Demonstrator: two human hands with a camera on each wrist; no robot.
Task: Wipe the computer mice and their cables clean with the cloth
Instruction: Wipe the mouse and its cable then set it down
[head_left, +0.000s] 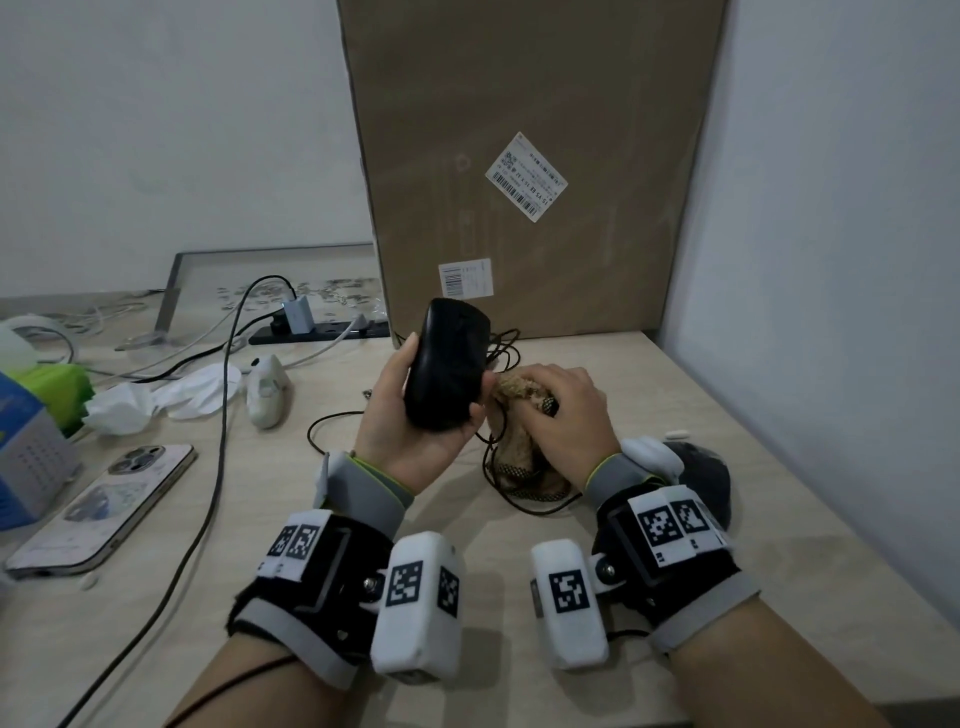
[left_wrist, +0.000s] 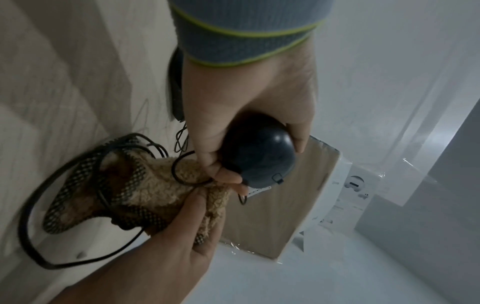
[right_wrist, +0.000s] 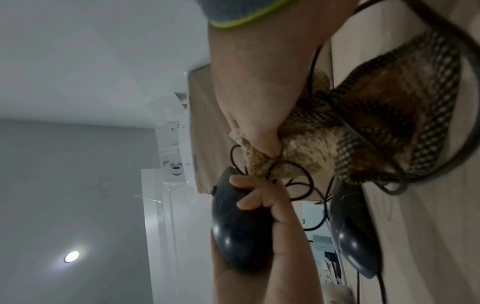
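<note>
My left hand (head_left: 395, 431) holds a black mouse (head_left: 447, 364) up above the table, thumb on one side and fingers curled round the other (left_wrist: 259, 152). The mouse's thin black cable (head_left: 332, 421) loops over the table and round the cloth. My right hand (head_left: 561, 410) grips a tan fleecy cloth (head_left: 511, 389) with a checked edge (left_wrist: 155, 191), just right of the mouse, and pinches it close to where the cable leaves the mouse (right_wrist: 298, 152). A second dark mouse (right_wrist: 353, 236) lies on the table, hidden in the head view.
A tall cardboard box (head_left: 519, 156) stands close behind my hands, with a wall at the right. On the left lie a white mouse (head_left: 267, 389), crumpled tissues (head_left: 156, 395), a phone (head_left: 104, 504), a power strip (head_left: 317, 332) and a long black cable (head_left: 223, 415). A dark rounded object (head_left: 701, 473) sits behind my right wrist.
</note>
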